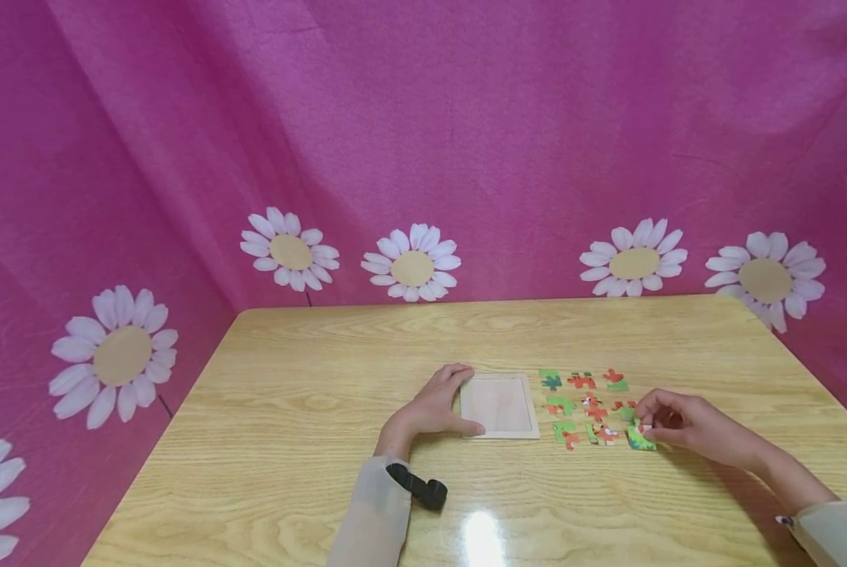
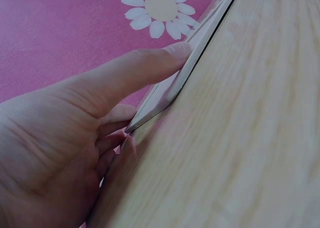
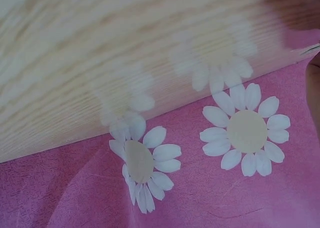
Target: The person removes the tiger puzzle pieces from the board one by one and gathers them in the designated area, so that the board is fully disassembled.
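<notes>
My left hand [image 1: 433, 402] spans the left side of a shallow, square wooden puzzle tray [image 1: 535, 421], which lies flat on the table with no pieces in it. In the left wrist view the thumb [image 2: 145, 70] presses on the tray's rim, and the other fingers lie along its side. To the right of the tray, several jigsaw pieces [image 1: 593, 409] in red and green are laid out in rows. At the near right end of these rows, my right hand [image 1: 685, 425] pinches a green jigsaw piece [image 1: 640, 438] between thumb and fingers.
The pale wood-grain table [image 1: 310, 441] reaches back to a magenta curtain [image 1: 466, 142] printed with large white daisies. A black strap [image 1: 417, 485] circles the left sleeve. The right wrist view shows mostly tabletop and curtain, with a sliver of hand at its right edge.
</notes>
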Motion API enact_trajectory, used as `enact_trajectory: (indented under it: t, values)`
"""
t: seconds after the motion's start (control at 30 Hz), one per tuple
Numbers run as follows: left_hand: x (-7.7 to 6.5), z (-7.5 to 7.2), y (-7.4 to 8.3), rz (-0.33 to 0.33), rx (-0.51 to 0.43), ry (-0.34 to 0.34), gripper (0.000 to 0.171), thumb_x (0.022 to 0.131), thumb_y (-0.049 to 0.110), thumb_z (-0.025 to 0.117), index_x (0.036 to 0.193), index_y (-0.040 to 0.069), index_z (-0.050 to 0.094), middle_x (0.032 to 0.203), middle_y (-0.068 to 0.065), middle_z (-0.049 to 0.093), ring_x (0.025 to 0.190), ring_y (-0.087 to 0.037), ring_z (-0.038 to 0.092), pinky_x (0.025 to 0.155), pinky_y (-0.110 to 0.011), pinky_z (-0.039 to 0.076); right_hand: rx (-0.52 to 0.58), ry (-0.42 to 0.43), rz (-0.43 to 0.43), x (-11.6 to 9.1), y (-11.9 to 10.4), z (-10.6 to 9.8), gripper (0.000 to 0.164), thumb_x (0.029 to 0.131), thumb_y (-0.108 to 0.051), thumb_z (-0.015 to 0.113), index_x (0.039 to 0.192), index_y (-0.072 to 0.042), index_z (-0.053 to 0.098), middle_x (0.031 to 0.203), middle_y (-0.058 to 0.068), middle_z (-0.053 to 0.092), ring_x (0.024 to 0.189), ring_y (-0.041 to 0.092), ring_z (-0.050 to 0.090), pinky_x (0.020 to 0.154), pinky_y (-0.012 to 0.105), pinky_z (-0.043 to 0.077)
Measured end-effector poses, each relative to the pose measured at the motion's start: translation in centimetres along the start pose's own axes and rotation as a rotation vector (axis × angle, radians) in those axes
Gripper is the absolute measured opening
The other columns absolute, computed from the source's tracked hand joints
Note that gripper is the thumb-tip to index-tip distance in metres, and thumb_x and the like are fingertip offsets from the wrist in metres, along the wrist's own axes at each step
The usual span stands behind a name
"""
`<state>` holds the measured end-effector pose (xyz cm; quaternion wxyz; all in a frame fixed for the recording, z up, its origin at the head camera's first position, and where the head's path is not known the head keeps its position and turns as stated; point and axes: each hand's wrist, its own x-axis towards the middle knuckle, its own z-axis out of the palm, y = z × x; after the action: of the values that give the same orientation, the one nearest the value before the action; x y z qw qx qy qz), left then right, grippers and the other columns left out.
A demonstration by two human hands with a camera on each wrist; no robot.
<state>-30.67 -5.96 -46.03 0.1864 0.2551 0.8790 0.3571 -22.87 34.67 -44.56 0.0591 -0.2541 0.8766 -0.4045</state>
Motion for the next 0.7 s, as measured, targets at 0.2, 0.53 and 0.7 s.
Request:
enact_trajectory:
  t: [0.2,0.53,0.7]
  values:
    - [-0.01,-0.01,0.0,-0.001,0.002,-0.002,0.096,0.076,0.039,0.082,0.154,0.018,0.03,0.161,-0.001,0.024,0.151,-0.023,0.02,0.123,-0.047,0.024,-0.003,-0.045,-0.012,-0.05,0.58,-0.19,0.013,0.091,-0.004,0.065,0.103,-0.008,0.061,0.086,-0.004,0.061,0.073,0.003,0.054,0.057,0.02,0.046]
    - [-0.03,-0.02,0.09,-0.004,0.015,0.001,0.096,0.076,0.04,0.082,0.154,0.019,0.031,0.161,-0.001,0.024,0.151,-0.022,0.02,0.124,-0.046,0.024,-0.006,-0.052,-0.028,-0.05,0.58,-0.27,0.015,0.091,-0.002,0.064,0.104,-0.009,0.062,0.087,-0.004,0.065,0.073,0.003,0.056,0.056,0.02,0.045]
    - [-0.1,-0.07,0.13,-0.002,0.008,-0.001,0.096,0.076,0.039,0.082,0.154,0.018,0.031,0.161,-0.001,0.024,0.151,-0.023,0.019,0.124,-0.047,0.023,0.001,-0.04,-0.011,0.02,0.53,-0.16,0.013,0.092,-0.004,0.064,0.103,-0.01,0.063,0.088,-0.004,0.066,0.074,0.004,0.058,0.057,0.02,0.046]
